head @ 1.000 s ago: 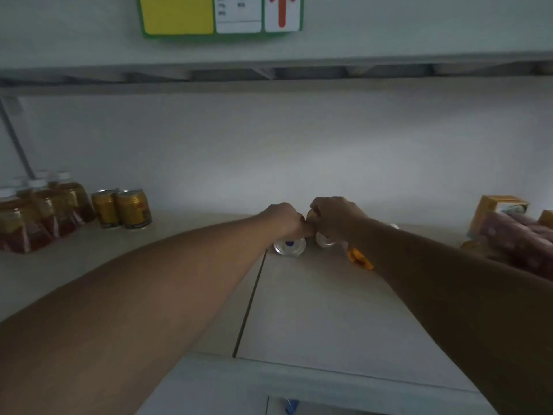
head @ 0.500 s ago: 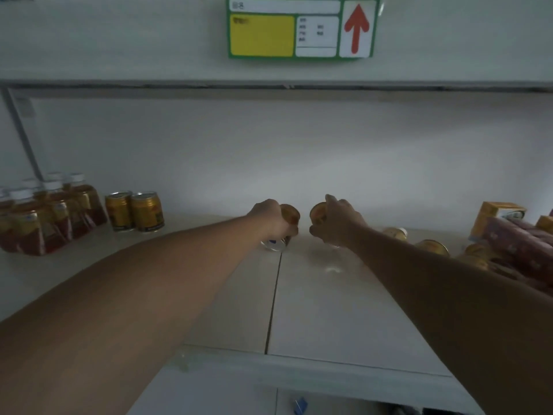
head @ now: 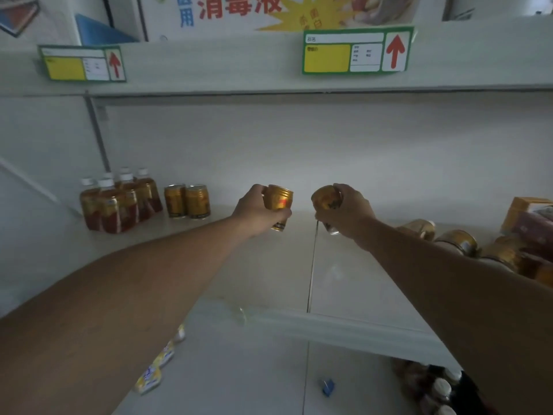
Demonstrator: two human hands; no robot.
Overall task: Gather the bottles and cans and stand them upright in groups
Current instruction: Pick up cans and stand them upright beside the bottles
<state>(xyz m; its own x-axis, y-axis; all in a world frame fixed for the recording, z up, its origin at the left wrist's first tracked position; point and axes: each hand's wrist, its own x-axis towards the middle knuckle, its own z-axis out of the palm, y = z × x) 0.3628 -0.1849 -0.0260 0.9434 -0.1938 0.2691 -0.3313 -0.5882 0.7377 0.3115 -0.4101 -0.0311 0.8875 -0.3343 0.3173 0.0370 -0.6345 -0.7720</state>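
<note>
Nearest the camera, two bare forearms reach up over the front lip of a pale white shelf (head: 353, 324). Below that lip, a lower shelf carries small yellow-and-white packets (head: 152, 372) at left and dark white-capped jars (head: 440, 390) at right.

Mid-distance, the left hand (head: 254, 212) has its fingers curled round a small gold metal can (head: 278, 206), held above the shelf surface, roughly upright with a slight tilt. The right hand (head: 348, 212) grips a second gold can (head: 327, 202), tilted so that its top faces the camera; also off the surface. The two cans are near each other, not touching.

Further right, several gold cans lying on their sides (head: 457, 242) sit beside yellow and reddish cartons (head: 529, 217).

At back left, two upright gold cans (head: 187, 200) stand side by side, just beside a cluster of amber plastic bottles with white caps (head: 119, 202), all upright.

Above, green-bordered shelf labels with red arrows (head: 357, 50) are fixed to the upper shelf edge.
</note>
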